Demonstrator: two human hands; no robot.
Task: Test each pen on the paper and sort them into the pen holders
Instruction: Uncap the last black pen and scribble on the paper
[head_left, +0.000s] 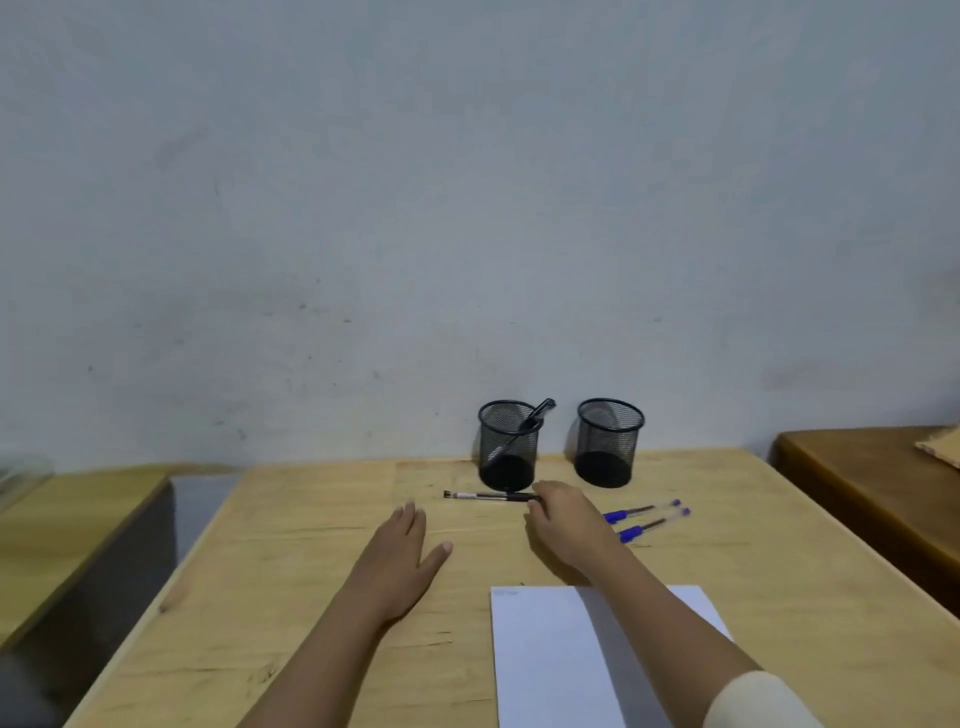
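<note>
Here right hand (563, 522) fingers curl onto slim black pen (488, 496); left hand (402, 553) flat, fingers apart, wooden table (311, 571).

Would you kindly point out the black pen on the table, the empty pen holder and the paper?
black pen (485, 496), head view, mid-barrel.
empty pen holder (607, 447), head view, mesh wall.
paper (540, 660), head view, bare left part.

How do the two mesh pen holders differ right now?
The left pen holder has one black pen leaning in it, its top sticking out over the rim; the right pen holder looks empty. The left one stands just behind the black pen on the table that the right hand is reaching; the right one stands behind the two blue pens. Both are black, round, upright, against the wall.
</note>
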